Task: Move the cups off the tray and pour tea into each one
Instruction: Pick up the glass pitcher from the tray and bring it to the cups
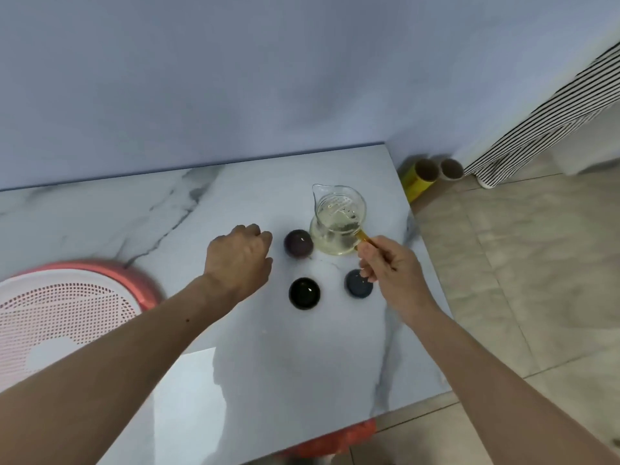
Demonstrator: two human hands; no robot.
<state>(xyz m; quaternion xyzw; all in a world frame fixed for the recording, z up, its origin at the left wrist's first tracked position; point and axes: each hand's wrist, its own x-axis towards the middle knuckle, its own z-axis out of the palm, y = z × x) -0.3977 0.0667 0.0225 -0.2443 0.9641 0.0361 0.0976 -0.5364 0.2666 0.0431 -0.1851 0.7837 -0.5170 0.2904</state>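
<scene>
Three small cups stand on the marble table: a purple cup [298, 244], a black cup [304, 293] and a blue-grey cup [357, 283]. A glass pitcher [337, 223] with pale tea stands upright behind them, spout to the far left. My right hand [391, 271] grips its amber handle [364, 237] and partly covers the blue-grey cup. My left hand [240, 255] hovers palm down just left of the purple cup, fingers curled, holding nothing that I can see. The pink perforated tray [67, 307] lies at the left edge with no cups on it.
The table's right edge [426, 250] runs close to the pitcher, with tiled floor beyond. A yellow tube [421, 177] and a second tube lie on the floor by the wall. Striped fabric [550, 115] hangs at the right. Something red [335, 441] shows under the table's front edge.
</scene>
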